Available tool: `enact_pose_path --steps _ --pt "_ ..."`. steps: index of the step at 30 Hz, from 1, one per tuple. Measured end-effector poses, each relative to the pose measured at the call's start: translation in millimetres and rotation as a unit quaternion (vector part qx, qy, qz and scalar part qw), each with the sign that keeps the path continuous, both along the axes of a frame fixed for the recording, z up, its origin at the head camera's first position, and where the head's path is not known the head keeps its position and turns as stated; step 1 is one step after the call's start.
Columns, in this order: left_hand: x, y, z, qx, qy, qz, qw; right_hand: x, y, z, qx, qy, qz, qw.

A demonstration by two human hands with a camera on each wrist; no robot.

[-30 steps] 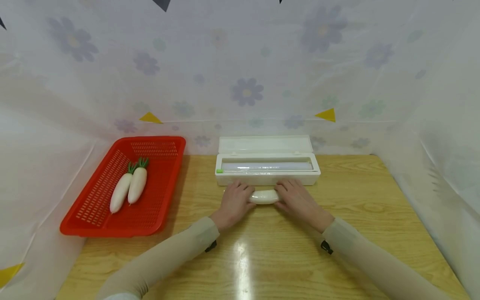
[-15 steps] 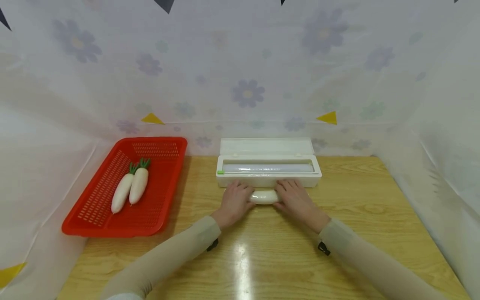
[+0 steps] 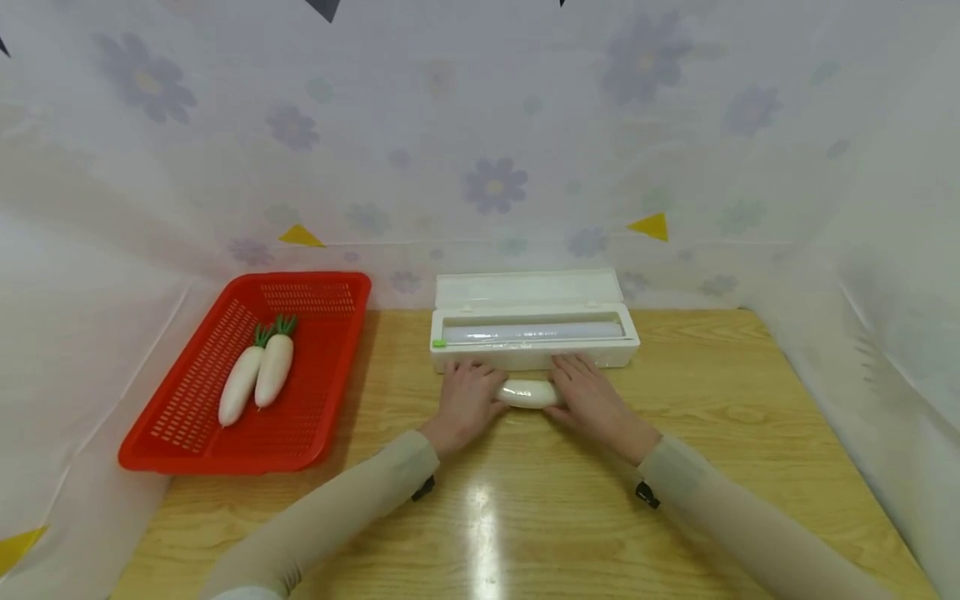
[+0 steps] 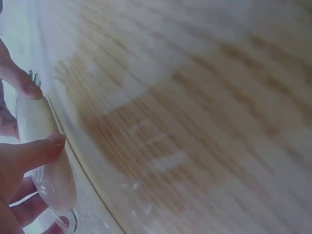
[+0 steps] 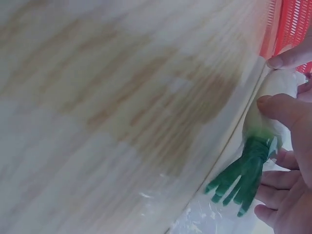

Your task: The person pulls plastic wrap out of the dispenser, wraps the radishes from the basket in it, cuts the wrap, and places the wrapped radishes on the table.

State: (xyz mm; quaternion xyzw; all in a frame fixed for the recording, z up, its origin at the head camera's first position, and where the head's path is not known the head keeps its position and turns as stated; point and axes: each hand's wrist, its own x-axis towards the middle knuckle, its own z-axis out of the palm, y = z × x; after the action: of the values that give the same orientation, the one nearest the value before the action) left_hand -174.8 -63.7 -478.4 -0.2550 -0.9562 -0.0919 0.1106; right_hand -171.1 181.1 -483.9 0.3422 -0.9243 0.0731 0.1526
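A white radish [image 3: 528, 394] lies crosswise on the table just in front of the cling film box [image 3: 534, 358]. My left hand [image 3: 467, 404] grips its left end and my right hand [image 3: 596, 407] its right end, thumbs on the near side. In the right wrist view, green leaves [image 5: 243, 173] stick out beside the right fingers. Clear cling film [image 4: 90, 207] shows around the radish in the left wrist view, wrinkled at the tapered end. The box lid [image 3: 528, 289] is raised, and a film roll [image 3: 532, 332] sits inside.
On the left stands a red basket [image 3: 330, 392] with two more leafy white radishes [image 3: 257, 371] lying in it. A flowered sheet [image 3: 495, 125] hangs behind and along the sides of the wooden table [image 3: 555, 508].
Both hands keep their grip on the radish at almost the same place. The left fingers have shifted slightly left, and the view has moved a little.
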Motion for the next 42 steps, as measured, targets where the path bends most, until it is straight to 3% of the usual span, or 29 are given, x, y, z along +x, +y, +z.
enact_pose_path --steps 5,10,15,20,27,31,33,35,39,42 --pt "2.9 -1.0 5.7 -0.006 -0.004 0.008 0.9999 -1.0 2.6 5.7 0.006 0.027 -0.007 0.9996" --pt "5.5 -2.9 18.0 0.019 0.014 0.005 0.9997 -0.6 5.1 25.7 0.017 0.081 0.000 0.9966" --pt "3.9 -5.1 37.5 0.053 0.091 -0.009 0.9944 -6.7 8.4 45.8 -0.007 0.161 0.021 0.9867" --pt "-1.8 -4.5 50.8 0.069 0.180 -0.010 0.9812 -10.4 9.3 59.7 -0.026 0.202 0.013 0.9790" --pt "-3.1 -3.2 59.4 0.069 0.256 -0.014 0.9641 -7.3 9.3 65.1 -0.061 0.233 0.008 0.9706" --pt "2.9 -3.5 56.3 0.061 0.283 -0.023 0.9568 -2.0 13.3 60.3 -0.069 0.223 0.029 0.9719" --pt "8.7 -4.7 51.2 0.051 0.278 -0.033 0.9588 2.5 16.2 54.1 -0.058 0.213 0.041 0.9744" --pt "15.2 -6.3 43.8 0.039 0.252 -0.041 0.9660 7.9 18.1 46.2 -0.043 0.202 0.048 0.9773" --pt "26.8 -8.8 27.0 0.011 0.169 -0.048 0.9844 17.7 17.5 27.1 -0.018 0.169 0.040 0.9846" --pt "34.2 -9.0 15.8 -0.003 0.110 -0.045 0.9929 25.2 15.8 14.1 -0.007 0.135 0.030 0.9903"
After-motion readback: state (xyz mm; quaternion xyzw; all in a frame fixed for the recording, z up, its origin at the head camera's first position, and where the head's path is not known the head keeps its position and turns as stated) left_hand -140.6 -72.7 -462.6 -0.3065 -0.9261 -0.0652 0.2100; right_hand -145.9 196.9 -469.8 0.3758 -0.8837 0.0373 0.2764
